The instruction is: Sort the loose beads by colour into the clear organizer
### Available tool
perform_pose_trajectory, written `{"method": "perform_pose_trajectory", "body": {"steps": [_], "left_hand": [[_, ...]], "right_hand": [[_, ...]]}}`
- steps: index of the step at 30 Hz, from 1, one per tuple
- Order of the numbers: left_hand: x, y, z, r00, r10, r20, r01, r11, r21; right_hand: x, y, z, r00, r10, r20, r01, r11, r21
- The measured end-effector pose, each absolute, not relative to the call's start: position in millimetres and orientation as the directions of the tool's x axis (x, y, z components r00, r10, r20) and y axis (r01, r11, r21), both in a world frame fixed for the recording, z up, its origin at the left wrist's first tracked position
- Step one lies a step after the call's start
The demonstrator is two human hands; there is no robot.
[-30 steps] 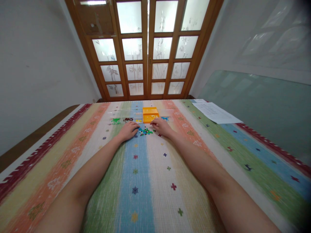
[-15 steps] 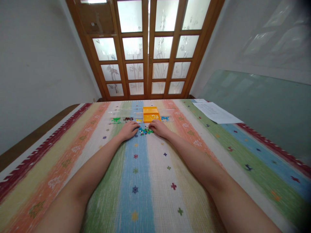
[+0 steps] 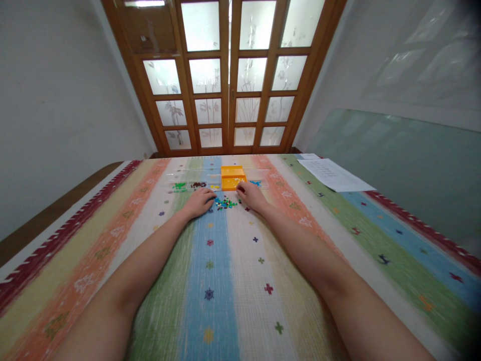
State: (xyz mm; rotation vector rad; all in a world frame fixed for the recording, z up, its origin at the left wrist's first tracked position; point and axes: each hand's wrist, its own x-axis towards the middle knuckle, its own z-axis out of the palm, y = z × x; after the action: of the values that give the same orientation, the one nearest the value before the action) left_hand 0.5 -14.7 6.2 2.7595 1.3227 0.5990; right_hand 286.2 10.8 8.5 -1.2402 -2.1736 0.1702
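Both my arms stretch far out over a striped cloth (image 3: 233, 281). A small heap of tiny coloured beads (image 3: 225, 203) lies between my hands. My left hand (image 3: 200, 201) rests knuckles up on the cloth just left of the heap, fingers curled, fingertips at the beads. My right hand (image 3: 252, 194) sits right of the heap, fingers bent and reaching toward the orange tray (image 3: 232, 176) behind it. Whether either hand pinches a bead is too small to see.
Clear compartments (image 3: 188, 185) with green, dark red and yellow beads stand left of the orange tray; one with blue beads (image 3: 257, 183) stands right. A printed sheet (image 3: 332, 174) lies at the far right. Wooden glazed doors (image 3: 229, 75) stand beyond the table.
My right hand has shifted slightly right and toward the orange tray's front edge. My left hand has stayed where it was beside the beads.
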Motion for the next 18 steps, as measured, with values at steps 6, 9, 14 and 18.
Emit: {"method": "perform_pose_trajectory", "body": {"steps": [6, 9, 14, 18], "left_hand": [[0.7, -15.8, 7.3, 0.565, 0.758, 0.327, 0.742, -0.64, 0.199], [0.7, -16.8, 7.8, 0.561, 0.761, 0.324, 0.745, -0.636, 0.203], [0.1, -16.5, 6.8, 0.562, 0.76, 0.328, 0.745, -0.637, 0.199], [-0.2, -15.6, 6.0, 0.572, 0.751, 0.331, 0.739, -0.646, 0.19]], "right_hand": [[314.2, 27.6, 14.9, -0.035, 0.827, 0.561, 0.759, 0.387, -0.523], [331.0, 38.2, 12.0, 0.099, 0.823, 0.559, 0.747, 0.31, -0.588], [342.2, 46.0, 6.4, 0.104, 0.822, 0.56, 0.73, 0.319, -0.604], [331.4, 38.8, 7.7, -0.104, 0.833, 0.543, 0.696, 0.451, -0.558]]}}
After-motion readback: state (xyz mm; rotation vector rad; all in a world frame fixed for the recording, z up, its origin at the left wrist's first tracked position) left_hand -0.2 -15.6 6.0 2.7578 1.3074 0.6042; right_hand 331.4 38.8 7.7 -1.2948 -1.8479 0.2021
